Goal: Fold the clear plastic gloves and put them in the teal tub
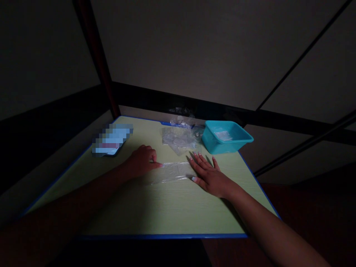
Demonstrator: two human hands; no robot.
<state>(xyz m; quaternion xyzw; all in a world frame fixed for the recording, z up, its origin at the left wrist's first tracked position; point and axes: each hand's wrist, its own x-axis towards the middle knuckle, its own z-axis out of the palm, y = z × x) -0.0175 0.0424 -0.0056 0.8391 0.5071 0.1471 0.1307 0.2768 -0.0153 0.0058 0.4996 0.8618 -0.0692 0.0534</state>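
A clear plastic bag (174, 172) lies flat on the table in a narrow strip between my hands. My left hand (142, 160) is at its left end, fingers curled in and the thumb stretched along the bag's upper corner. Whether the plastic is pinched there is hard to see. At the other end, my right hand (213, 178) rests palm down with its fingers spread, the thumb and fingertips touching the bag's right edge. Behind the strip, more crumpled clear plastic bags (180, 139) lie in a loose pile.
A turquoise plastic basket (226, 147) stands at the table's back right, with a small whitish packet (224, 136) inside. On the left lies a phone-like device (114, 142), partly blurred out. The pale table (167, 215) has a blue edge, and panelled walls rise behind it.
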